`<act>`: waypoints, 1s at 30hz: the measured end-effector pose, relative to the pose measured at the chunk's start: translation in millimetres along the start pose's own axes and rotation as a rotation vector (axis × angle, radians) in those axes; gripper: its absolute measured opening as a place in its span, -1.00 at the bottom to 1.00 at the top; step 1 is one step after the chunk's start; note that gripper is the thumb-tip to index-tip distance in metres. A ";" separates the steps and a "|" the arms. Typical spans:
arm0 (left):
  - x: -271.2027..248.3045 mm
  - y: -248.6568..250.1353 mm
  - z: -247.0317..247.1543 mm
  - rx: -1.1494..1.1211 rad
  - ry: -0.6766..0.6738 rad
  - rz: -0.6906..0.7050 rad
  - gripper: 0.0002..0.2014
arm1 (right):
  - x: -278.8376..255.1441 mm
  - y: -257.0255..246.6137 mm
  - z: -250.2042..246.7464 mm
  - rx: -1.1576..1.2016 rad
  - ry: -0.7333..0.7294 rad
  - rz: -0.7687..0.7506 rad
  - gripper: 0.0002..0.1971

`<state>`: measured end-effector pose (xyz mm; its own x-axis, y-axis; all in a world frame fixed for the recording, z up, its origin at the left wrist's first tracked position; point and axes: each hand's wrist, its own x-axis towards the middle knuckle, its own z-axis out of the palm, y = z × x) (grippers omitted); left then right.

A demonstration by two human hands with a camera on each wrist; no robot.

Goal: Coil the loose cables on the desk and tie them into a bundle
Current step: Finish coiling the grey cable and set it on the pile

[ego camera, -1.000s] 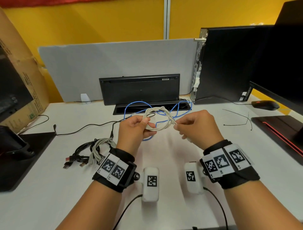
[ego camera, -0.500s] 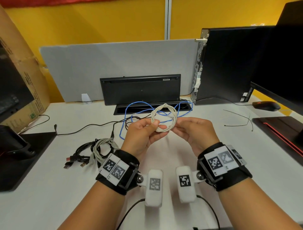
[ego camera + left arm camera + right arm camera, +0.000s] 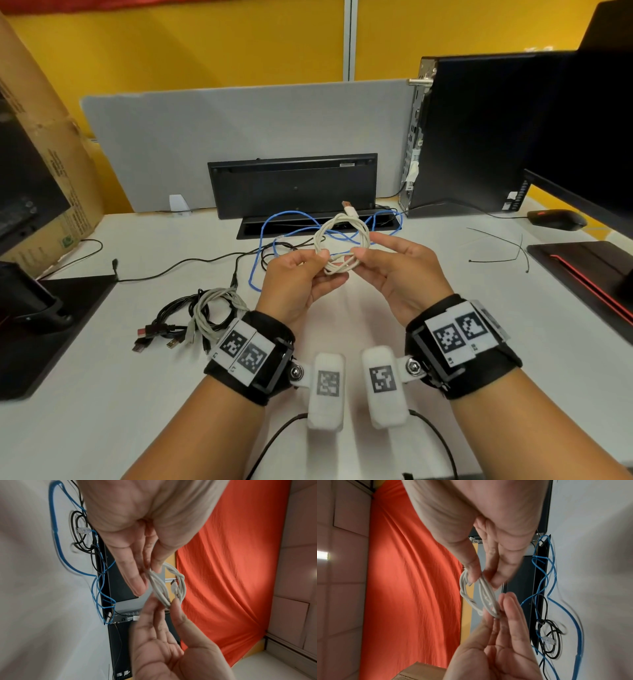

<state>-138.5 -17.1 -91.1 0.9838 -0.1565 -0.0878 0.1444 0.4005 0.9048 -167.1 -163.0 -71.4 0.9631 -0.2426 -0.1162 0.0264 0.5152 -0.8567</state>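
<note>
A white USB cable (image 3: 342,240) is wound into a small ring that I hold upright above the desk, its plug (image 3: 349,208) sticking up at the far side. My left hand (image 3: 323,255) pinches the ring's lower left between thumb and fingers. My right hand (image 3: 358,256) pinches its lower right, with its other fingers stretched out. The left wrist view shows the ring (image 3: 171,586) between both hands' fingertips, and so does the right wrist view (image 3: 481,595). A loose blue cable (image 3: 260,246) and a thin black cable (image 3: 191,262) lie on the desk behind my hands.
A heap of black and grey cables (image 3: 202,311) lies at the left by my wrist. Thin black ties (image 3: 496,250) lie at the right. An upright keyboard (image 3: 291,185), a computer tower (image 3: 479,130), a mouse (image 3: 555,219) and a cardboard box (image 3: 41,144) ring the desk.
The white coil has turned from lying flat between my hands to standing as an upright ring. My right hand has shifted from the cable's end to the coil's lower edge.
</note>
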 end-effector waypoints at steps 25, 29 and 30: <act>6.7 18.9 -13.6 -0.247 -0.068 -0.253 -0.86 | 14.6 -5.8 -0.8 -0.129 -0.392 0.102 -0.64; 6.6 22.1 -20.0 -0.168 -0.087 -0.189 -0.86 | 15.0 -3.7 9.4 -0.276 -0.436 0.050 -0.67; 7.2 23.1 -22.2 -0.097 -0.094 -0.156 -0.83 | 17.0 -3.2 12.7 -0.425 -0.412 0.003 -0.72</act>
<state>-125.7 11.0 -80.2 0.9349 -0.3056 -0.1803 0.3085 0.4489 0.8387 -147.5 -158.4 -64.3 0.9899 0.1409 0.0132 -0.0040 0.1205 -0.9927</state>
